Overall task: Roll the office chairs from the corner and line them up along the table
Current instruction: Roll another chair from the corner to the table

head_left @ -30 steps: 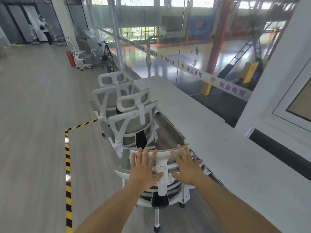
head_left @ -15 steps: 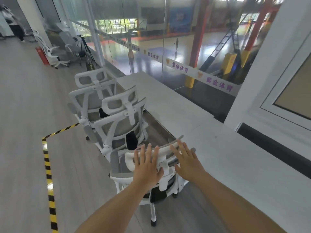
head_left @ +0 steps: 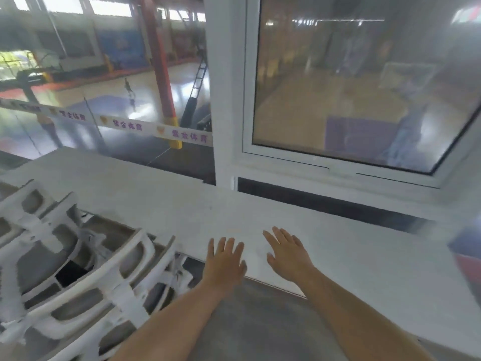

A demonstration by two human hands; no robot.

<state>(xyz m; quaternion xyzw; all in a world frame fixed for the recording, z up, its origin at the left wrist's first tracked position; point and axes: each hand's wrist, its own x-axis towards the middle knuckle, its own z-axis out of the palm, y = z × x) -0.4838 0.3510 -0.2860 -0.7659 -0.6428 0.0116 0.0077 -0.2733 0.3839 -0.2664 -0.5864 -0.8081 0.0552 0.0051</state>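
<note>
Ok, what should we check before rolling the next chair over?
1. Left hand free: ok, open, holding nothing.
2. Right hand free: ok, open too.
3. Grip on a chair: not ok, both hands are over the table edge, off the chairs.
4. Nearest chair beside the table: ok, though blurred.
5. Second chair next along the table: ok.
6. Chairs left in the corner: cannot tell, the corner is out of view.

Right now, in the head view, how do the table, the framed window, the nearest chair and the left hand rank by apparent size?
1. table and framed window: largest, too alike to rank
2. nearest chair, partly cut off
3. left hand: smallest
</note>
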